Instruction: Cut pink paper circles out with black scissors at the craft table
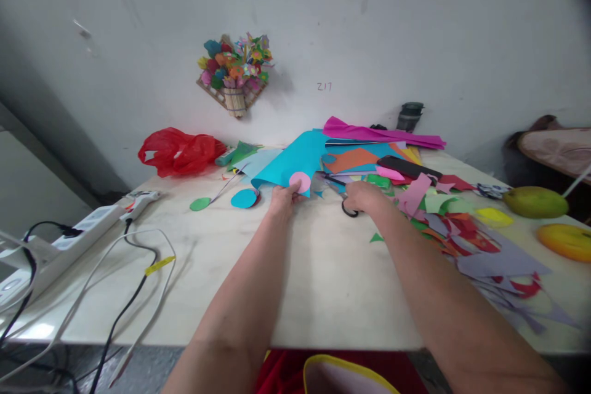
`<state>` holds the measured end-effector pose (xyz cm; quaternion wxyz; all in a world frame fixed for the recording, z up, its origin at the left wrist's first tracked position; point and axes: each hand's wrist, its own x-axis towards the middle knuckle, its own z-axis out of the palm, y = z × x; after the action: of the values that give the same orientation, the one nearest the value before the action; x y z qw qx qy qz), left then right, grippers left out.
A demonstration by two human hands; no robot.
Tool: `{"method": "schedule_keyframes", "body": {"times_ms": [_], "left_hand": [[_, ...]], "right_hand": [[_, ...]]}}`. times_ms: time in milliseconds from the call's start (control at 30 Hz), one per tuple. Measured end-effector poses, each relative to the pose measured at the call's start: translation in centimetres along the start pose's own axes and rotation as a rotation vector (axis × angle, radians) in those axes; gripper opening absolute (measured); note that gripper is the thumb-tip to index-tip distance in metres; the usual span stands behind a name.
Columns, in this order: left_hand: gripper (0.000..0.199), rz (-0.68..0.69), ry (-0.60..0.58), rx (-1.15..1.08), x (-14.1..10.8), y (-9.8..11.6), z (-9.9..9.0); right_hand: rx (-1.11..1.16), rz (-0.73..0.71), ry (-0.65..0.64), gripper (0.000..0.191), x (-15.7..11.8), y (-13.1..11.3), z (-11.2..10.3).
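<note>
My left hand [285,198] pinches a pink paper circle [302,182] against the corner of a large blue paper sheet [293,157], which curls up from the table. In my right hand [364,196] is a pair of black scissors [349,209], fingers wrapped round the handles. The blades point left, close to the sheet's edge by the pink circle. Left of my left hand lie cut circles: a blue one [244,198], with a bit of red showing behind it, and a green one [200,204].
Coloured scraps [462,228] are heaped at right, near a phone [409,166], a green mango [534,202] and a yellow-orange fruit [566,241]. At left are a power strip [92,221], cables [157,252] and a red plastic bag [182,151]. Paper flowers [235,71] hang on the wall.
</note>
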<state>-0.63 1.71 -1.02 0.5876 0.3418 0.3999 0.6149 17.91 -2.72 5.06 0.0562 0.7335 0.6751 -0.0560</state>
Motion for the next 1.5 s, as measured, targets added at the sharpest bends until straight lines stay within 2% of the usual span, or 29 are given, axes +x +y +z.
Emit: {"method": "schedule_keyframes", "body": {"times_ms": [100,200,233,367,433,500,667,800,1033,1400,1500], "left_hand": [[0.026,-0.007,-0.02,0.005,-0.1,0.1,0.0],[0.033,-0.008,-0.057,0.006,-0.5,0.3,0.1],[0.034,-0.002,-0.067,0.005,-0.7,0.4,0.2],[0.038,0.026,-0.077,0.004,-1.1,0.6,0.4],[0.038,0.033,-0.072,0.005,-1.1,0.6,0.5],[0.039,0.041,-0.064,0.0,-1.1,0.5,0.6],[0.039,0.05,-0.122,-0.002,-1.1,0.4,0.7],[0.038,0.035,-0.16,-0.001,-1.1,0.2,0.8],[0.034,-0.011,-0.216,0.045,-0.7,-0.1,0.4],[0.034,-0.036,-0.214,0.036,-1.0,0.2,0.5],[0.035,-0.029,-0.206,0.025,-1.0,0.2,0.4]], "right_hand": [[0.062,-0.027,0.153,0.03,0.1,-0.3,0.2],[0.31,-0.055,0.314,0.019,0.5,-1.2,0.8],[0.449,-0.057,0.302,0.021,0.7,-1.7,1.1],[1.179,-0.123,0.036,0.038,1.1,-3.6,2.3],[1.367,-0.13,-0.016,0.041,1.1,-4.3,2.7],[1.462,-0.111,-0.012,0.04,0.9,-4.8,3.0],[1.551,-0.039,0.065,0.032,0.8,-5.1,3.3],[1.594,-0.077,0.085,0.034,1.1,-5.2,3.8],[1.613,-0.118,0.236,0.034,1.8,-5.5,5.0],[1.562,-0.128,0.264,0.03,2.0,-5.6,5.1],[1.448,-0.117,0.212,0.027,2.0,-5.2,4.6]]}}
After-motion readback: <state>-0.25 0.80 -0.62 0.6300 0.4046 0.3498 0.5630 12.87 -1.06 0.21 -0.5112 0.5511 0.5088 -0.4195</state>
